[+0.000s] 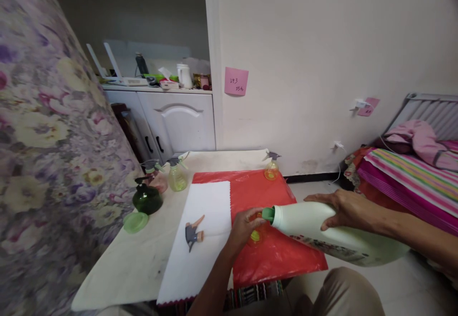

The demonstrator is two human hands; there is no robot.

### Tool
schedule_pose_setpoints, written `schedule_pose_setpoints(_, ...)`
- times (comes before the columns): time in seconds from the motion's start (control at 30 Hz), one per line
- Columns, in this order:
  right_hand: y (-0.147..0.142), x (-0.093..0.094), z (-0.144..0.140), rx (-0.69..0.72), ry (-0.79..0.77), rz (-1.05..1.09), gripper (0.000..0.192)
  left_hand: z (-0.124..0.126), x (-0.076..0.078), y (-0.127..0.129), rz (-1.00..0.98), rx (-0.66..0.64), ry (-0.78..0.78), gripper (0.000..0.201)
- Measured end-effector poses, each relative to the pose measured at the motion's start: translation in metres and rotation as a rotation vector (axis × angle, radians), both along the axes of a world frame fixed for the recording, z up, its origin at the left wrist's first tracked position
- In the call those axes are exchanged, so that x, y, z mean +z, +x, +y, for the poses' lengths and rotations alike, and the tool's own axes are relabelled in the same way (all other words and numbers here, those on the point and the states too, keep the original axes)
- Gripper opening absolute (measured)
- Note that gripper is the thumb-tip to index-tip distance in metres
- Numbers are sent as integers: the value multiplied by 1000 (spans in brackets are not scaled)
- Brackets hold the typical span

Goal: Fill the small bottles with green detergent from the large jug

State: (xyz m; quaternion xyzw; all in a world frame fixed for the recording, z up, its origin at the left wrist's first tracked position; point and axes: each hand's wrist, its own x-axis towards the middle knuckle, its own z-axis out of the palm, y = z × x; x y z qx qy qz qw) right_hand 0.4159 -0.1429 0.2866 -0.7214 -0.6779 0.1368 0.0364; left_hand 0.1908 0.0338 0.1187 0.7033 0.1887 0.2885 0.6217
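My right hand (343, 211) grips a large pale green jug (307, 225), tilted nearly on its side with its green spout (268, 215) toward the left. My left hand (246, 225) is closed around the neck of a small clear yellowish spray bottle (255, 236) without its sprayer top. The spout is right at the bottle's mouth; my fingers partly hide the meeting point, and I cannot tell whether liquid flows. A grey and orange trigger sprayer head (193, 235) lies on the white sheet (211, 211), left of my left hand.
Red plastic sheeting (279, 259) covers the table's right part. At the back stand a yellow spray bottle (272, 167) and, further left, another spray bottle (178, 178), a dark green pump bottle (147, 198) and a green lid (135, 222). A floral curtain (53, 163) hangs left; a bed (411, 178) stands right.
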Motion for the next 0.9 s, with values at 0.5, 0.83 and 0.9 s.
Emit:
schedule_pose_setpoints(0.5, -6, 6, 1, -14, -4, 69, 51, -2, -2, 0, -20, 19, 28, 31)
schedule_pose_setpoints(0.83, -5, 4, 0, 9, 8, 58, 52, 0, -5, -1, -13, 15, 33, 32)
schedule_pose_setpoints(0.9, -6, 4, 0, 3, -1, 53, 53, 0, -5, -1, -9, 18, 30, 31)
